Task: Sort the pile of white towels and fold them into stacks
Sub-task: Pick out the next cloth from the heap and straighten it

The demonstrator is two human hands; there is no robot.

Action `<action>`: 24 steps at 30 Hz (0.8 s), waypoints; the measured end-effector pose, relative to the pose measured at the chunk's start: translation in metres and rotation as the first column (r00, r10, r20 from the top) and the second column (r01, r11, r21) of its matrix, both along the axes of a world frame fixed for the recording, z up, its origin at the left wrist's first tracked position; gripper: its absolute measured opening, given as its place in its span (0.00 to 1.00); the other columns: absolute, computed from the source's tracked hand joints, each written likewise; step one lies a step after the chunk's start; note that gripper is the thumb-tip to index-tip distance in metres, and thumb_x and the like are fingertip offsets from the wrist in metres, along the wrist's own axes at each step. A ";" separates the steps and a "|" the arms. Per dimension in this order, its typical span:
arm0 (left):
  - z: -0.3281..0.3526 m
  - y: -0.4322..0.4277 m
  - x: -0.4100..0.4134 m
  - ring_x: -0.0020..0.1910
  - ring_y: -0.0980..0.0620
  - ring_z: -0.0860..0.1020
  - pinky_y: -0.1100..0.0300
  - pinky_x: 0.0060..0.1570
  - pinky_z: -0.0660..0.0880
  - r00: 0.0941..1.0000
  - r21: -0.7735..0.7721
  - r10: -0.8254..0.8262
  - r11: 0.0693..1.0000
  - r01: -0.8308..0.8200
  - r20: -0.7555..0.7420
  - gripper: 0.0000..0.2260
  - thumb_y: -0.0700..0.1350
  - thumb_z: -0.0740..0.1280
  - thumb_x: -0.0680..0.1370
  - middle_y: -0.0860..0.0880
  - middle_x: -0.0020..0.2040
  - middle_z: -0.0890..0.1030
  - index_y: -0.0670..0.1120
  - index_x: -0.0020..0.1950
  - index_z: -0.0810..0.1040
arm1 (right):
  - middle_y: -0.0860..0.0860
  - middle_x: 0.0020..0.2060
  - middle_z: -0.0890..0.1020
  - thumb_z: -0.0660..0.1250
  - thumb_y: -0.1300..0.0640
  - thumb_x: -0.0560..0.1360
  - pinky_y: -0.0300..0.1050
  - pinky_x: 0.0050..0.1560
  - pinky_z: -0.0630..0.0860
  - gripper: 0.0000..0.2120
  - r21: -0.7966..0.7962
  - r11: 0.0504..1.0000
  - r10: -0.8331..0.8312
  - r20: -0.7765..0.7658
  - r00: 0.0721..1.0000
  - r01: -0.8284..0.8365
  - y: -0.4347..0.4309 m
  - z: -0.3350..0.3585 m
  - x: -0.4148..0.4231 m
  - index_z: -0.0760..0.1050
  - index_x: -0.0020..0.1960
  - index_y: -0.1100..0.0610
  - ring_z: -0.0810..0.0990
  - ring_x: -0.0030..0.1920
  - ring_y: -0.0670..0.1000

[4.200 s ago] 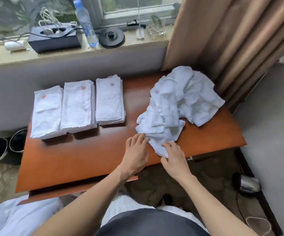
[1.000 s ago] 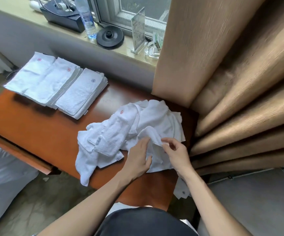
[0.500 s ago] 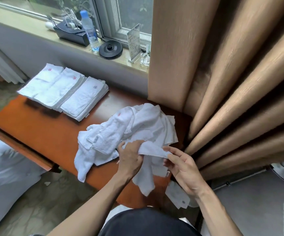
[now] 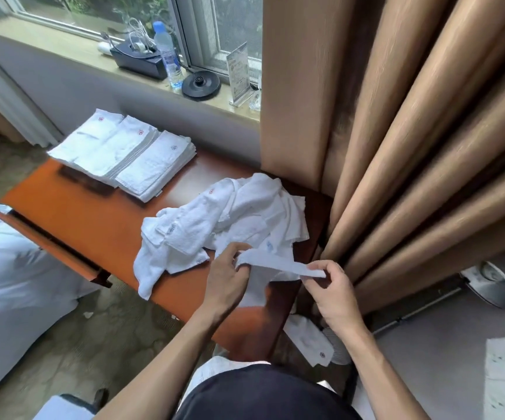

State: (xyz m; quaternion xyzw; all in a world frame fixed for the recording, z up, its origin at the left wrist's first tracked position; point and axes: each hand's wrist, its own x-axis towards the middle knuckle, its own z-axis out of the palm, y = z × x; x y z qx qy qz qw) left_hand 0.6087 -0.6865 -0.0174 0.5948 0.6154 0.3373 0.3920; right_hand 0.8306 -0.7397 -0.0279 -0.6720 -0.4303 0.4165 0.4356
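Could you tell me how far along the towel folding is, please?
Done: three folded stacks on the table. In hand: left hand and right hand pinch a towel. Left: the crumpled pile, plus a fallen towel below the table.

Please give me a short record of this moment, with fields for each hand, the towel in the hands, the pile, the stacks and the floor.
left hand: grips one end of the held towel
right hand: pinches the other end
held towel: stretched between both hands, over the table
pile: loose on the table, next to the curtain
folded stacks: three, side by side at the far left
floor: a fallen towel lies beside the table
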 end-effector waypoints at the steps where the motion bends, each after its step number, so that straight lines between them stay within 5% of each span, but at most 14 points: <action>1: 0.000 -0.003 0.002 0.52 0.61 0.80 0.62 0.52 0.76 1.000 0.008 0.009 1.000 -0.009 0.013 0.13 0.46 0.62 0.72 0.60 0.49 0.83 0.60 0.53 0.79 | 0.50 0.47 0.82 0.75 0.61 0.76 0.35 0.49 0.74 0.09 0.035 0.999 -0.011 0.088 0.996 0.008 -0.003 0.000 0.000 0.79 0.46 0.50 0.81 0.47 0.44; 4: -0.002 -0.009 -0.001 0.49 0.63 0.78 0.70 0.46 0.71 0.996 0.033 0.006 0.999 -0.003 -0.090 0.12 0.47 0.64 0.74 0.61 0.45 0.81 0.62 0.52 0.76 | 0.49 0.44 0.75 0.74 0.61 0.78 0.29 0.43 0.70 0.13 0.114 0.993 -0.033 0.251 0.967 0.004 -0.010 0.001 0.004 0.72 0.41 0.49 0.76 0.42 0.42; 7: -0.010 -0.008 -0.015 0.48 0.48 0.79 0.52 0.45 0.74 0.938 0.030 -0.033 0.998 0.046 -0.344 0.02 0.46 0.63 0.80 0.51 0.43 0.81 0.51 0.50 0.75 | 0.48 0.46 0.72 0.72 0.64 0.78 0.28 0.46 0.69 0.13 0.143 0.990 -0.055 0.283 0.958 0.015 -0.014 0.002 0.009 0.71 0.43 0.50 0.75 0.46 0.39; 9: -0.013 -0.010 -0.021 0.48 0.42 0.79 0.47 0.45 0.75 0.904 -0.037 -0.042 0.999 0.029 -0.425 0.07 0.48 0.60 0.83 0.47 0.43 0.80 0.49 0.48 0.73 | 0.49 0.47 0.71 0.72 0.63 0.78 0.29 0.47 0.68 0.12 0.122 0.992 -0.055 0.290 0.955 0.020 -0.016 0.003 0.013 0.71 0.42 0.52 0.74 0.47 0.38; 12: -0.011 -0.016 -0.021 0.50 0.41 0.79 0.45 0.49 0.76 0.933 -0.071 -0.003 0.997 -0.024 -0.361 0.09 0.49 0.59 0.84 0.47 0.45 0.81 0.50 0.46 0.73 | 0.49 0.46 0.72 0.74 0.59 0.75 0.34 0.49 0.66 0.13 0.134 0.991 -0.048 0.371 0.928 -0.002 -0.021 0.003 0.019 0.70 0.40 0.52 0.71 0.51 0.36; 17: 0.002 -0.025 0.004 0.42 0.47 0.76 0.52 0.40 0.66 0.982 -0.089 0.015 0.996 -0.032 -0.187 0.16 0.54 0.64 0.82 0.54 0.34 0.75 0.50 0.37 0.69 | 0.48 0.34 0.78 0.72 0.48 0.78 0.38 0.32 0.69 0.13 -0.009 0.994 0.110 0.280 0.954 -0.112 -0.027 0.007 0.010 0.71 0.40 0.49 0.76 0.34 0.47; 21: 0.009 -0.036 0.027 0.30 0.55 0.66 0.54 0.33 0.61 0.989 -0.037 -0.070 0.997 0.066 -0.131 0.22 0.58 0.64 0.82 0.54 0.28 0.66 0.49 0.34 0.62 | 0.50 0.32 0.80 0.72 0.49 0.79 0.38 0.33 0.72 0.12 0.010 0.984 0.171 0.179 0.969 -0.176 -0.027 0.014 -0.009 0.73 0.42 0.51 0.77 0.32 0.46; 24: 0.010 -0.042 0.036 0.29 0.56 0.61 0.55 0.33 0.60 0.993 -0.042 -0.098 0.995 0.095 -0.062 0.23 0.57 0.64 0.82 0.55 0.27 0.62 0.49 0.33 0.60 | 0.52 0.36 0.82 0.71 0.50 0.80 0.48 0.41 0.77 0.10 0.000 0.977 0.211 0.137 0.968 -0.213 -0.027 0.017 -0.016 0.74 0.44 0.52 0.80 0.38 0.52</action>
